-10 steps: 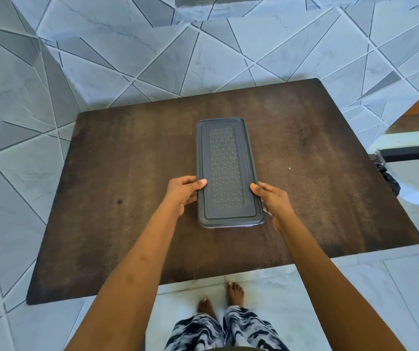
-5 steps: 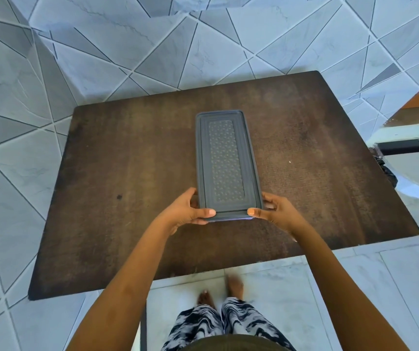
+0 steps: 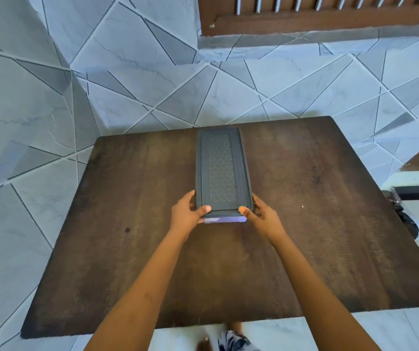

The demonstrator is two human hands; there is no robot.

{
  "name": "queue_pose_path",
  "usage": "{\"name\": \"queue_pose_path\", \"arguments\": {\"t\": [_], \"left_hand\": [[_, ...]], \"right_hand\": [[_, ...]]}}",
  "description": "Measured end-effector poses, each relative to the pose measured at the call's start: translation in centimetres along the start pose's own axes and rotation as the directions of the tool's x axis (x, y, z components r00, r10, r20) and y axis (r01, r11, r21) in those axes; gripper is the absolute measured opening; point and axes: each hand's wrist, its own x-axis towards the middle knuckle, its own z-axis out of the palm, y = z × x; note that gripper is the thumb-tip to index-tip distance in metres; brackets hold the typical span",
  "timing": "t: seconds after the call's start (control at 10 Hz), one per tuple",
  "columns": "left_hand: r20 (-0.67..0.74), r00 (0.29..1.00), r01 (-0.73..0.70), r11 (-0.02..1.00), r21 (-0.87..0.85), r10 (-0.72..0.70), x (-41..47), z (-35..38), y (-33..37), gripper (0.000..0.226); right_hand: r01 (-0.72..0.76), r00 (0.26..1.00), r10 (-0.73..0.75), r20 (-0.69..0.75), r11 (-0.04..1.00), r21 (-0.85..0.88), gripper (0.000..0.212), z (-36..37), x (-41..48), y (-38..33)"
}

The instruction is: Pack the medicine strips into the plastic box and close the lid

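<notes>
A long plastic box (image 3: pixel 224 219) with a dark grey textured lid (image 3: pixel 222 171) lies lengthwise on the brown wooden table (image 3: pixel 127 224), reaching to the far edge. The lid sits flat on the box. My left hand (image 3: pixel 186 215) grips the near left corner, thumb on the lid. My right hand (image 3: pixel 261 216) grips the near right corner the same way. A pale strip of the box's clear wall shows between my thumbs. No medicine strips are visible; the lid hides the inside.
Grey tiled floor with dark lines surrounds the table. A brown slatted wooden frame (image 3: pixel 317 13) runs along the top. At the right edge stand a white ledge (image 3: pixel 416 177) and a dark object (image 3: pixel 406 219). My feet show below the table's near edge.
My hands slid from the box's sides to its near corners, thumbs now on the lid. The box sits farther from me on the table. The view tilted up, showing the wooden frame.
</notes>
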Motion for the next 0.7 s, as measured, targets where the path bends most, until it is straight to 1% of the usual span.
{"name": "queue_pose_path", "arguments": {"t": [0.3, 0.4, 0.5, 0.6, 0.7], "left_hand": [[-0.013, 1.0, 0.021, 0.998, -0.061, -0.022, 6.0, -0.2, 2.4, 0.074], [-0.014, 1.0, -0.009, 0.999, -0.052, 0.008, 6.6, 0.0, 3.0, 0.069], [-0.017, 0.999, -0.027, 1.0, -0.013, 0.027, 7.0, 0.1, 3.0, 0.067], [-0.031, 0.999, 0.013, 0.994, 0.108, -0.01, 6.9, 0.0, 3.1, 0.068], [-0.116, 0.991, -0.012, 0.9, 0.435, 0.07, 6.6, -0.4, 4.0, 0.066]], "right_hand": [[0.038, 0.999, -0.038, 0.007, 0.999, 0.005, 0.059, -0.4, 6.6, -1.2], [0.042, 0.999, -0.042, 0.012, 0.998, -0.044, 0.058, -0.6, 7.6, -1.2], [0.027, 0.999, -0.026, 0.019, 0.999, -0.044, 0.059, -0.7, 8.3, -0.9], [0.005, 1.0, -0.003, 0.029, 0.998, -0.057, 0.059, -0.6, 7.9, -1.0], [-0.017, 0.999, 0.014, -0.029, 0.996, -0.088, 0.065, -0.9, 8.0, -1.8]]}}
